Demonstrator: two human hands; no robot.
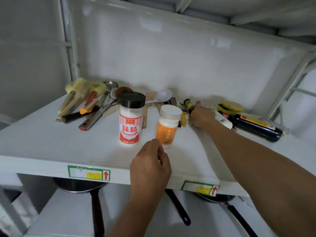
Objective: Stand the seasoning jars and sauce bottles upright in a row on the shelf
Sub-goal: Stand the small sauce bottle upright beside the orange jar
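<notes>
Nearest, the left hand (pixel 151 165) hovers over the front edge of the shelf (pixel 51 142), just in front of the orange-label jar (pixel 168 125). Its fingers are loosely curled and hold nothing. The thumb side sits close to the jar base; contact cannot be confirmed. Judged from this pose, the hand is placed to steady that jar.

Mid-shelf, two seasoning jars stand upright side by side: the black-capped jar (pixel 131 119) with a red-and-white label on the left, the orange-label jar with a white cap just right of it. This pair forms the start of the row.

Farther right, the right hand (pixel 202 115) reaches across the shelf, arm extended and palm down, fingers wrapped around a sauce bottle (pixel 189 104) lying on its side with its green-yellow neck pointing far-left. The grip sits on the body below the neck, which suits tipping it upright.

Farther right again, a dark sauce bottle (pixel 254 127) lies flat, untouched, beside a yellow-green sponge (pixel 230 106).

At far left, a pile of utensils (pixel 89 105) rests against the back wall.
</notes>
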